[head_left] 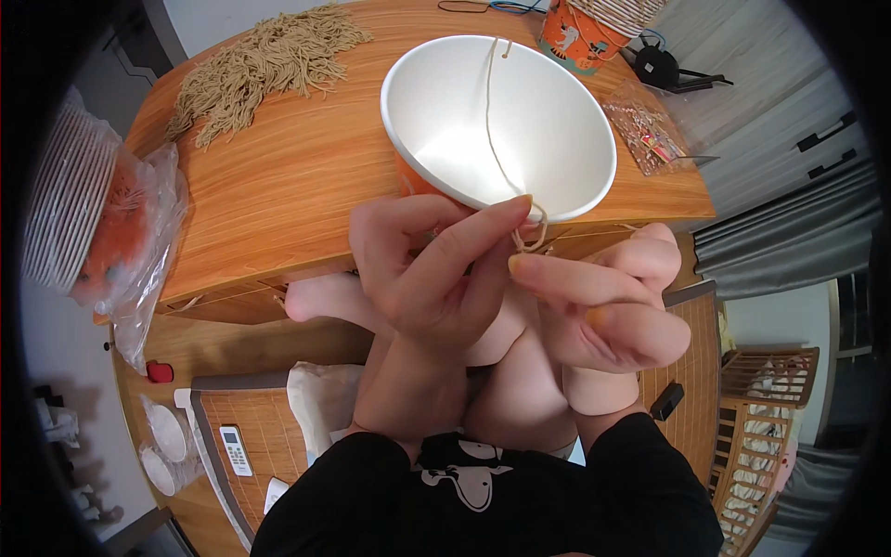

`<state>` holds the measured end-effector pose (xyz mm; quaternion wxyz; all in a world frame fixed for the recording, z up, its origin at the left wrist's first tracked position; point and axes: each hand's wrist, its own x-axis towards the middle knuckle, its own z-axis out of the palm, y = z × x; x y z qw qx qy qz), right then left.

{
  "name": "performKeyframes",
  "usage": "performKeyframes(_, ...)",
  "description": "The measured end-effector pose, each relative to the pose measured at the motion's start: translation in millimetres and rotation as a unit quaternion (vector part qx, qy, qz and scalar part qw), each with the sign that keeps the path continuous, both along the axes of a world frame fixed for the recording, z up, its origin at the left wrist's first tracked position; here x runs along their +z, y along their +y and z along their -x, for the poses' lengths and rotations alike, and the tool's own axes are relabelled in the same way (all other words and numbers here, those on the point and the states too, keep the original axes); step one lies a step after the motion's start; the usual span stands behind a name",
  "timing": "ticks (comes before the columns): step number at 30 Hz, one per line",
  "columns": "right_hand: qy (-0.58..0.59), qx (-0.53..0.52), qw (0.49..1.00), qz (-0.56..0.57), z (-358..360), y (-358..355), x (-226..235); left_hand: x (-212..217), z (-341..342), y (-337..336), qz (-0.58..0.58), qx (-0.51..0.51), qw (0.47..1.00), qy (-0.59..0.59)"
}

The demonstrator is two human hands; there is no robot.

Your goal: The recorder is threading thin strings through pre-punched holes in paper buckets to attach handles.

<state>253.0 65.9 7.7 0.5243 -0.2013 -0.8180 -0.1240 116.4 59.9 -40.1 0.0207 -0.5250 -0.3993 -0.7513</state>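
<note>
A paper bucket point(422, 102), white inside and orange outside, leans toward me at the table's near edge. From a hole in its far rim a thin tan cord point(489, 116) runs down across the inside to the near rim. There the cord forms a small loop between my hands. My left hand point(432, 269) is closed, pinching the cord between thumb and forefinger beside the near rim. Just right of it, my right hand point(603, 302) is closed on the loop's lower part, its other fingers curled in. My fingers partly hide the crossing of the cord.
A heap of tan cords point(269, 70) lies at the table's point(278, 186) far left. Stacked buckets point(74, 204) in clear plastic stand at the left edge. Another orange bucket point(580, 37) and a clear bag of small parts point(650, 135) sit at the right. A remote control point(236, 450) lies lower left.
</note>
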Motion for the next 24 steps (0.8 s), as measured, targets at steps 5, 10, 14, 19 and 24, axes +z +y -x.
performKeyframes(5, -0.006, -0.043, 0.999, -0.002, 3, -3, 4, 8, 6, -6, 0.031, 0.043, 0.998, 0.042)
performKeyframes(10, 0.076, 0.096, 0.991, 0.062, -3, 18, -5, 3, 2, -3, 0.029, 0.041, 0.998, 0.029)
performKeyframes(14, 0.084, 0.09, 0.989, 0.085, -4, 27, -11, 1, 0, -2, 0.032, 0.048, 0.998, 0.033)
performKeyframes(19, 0.029, -0.004, 0.997, 0.072, -8, 22, -3, 10, 4, -5, 0.027, 0.108, 0.988, 0.11)
performKeyframes(24, 0.051, -0.015, 0.991, 0.121, -9, 14, 1, 7, 11, -2, -0.024, 0.141, 0.969, 0.203)
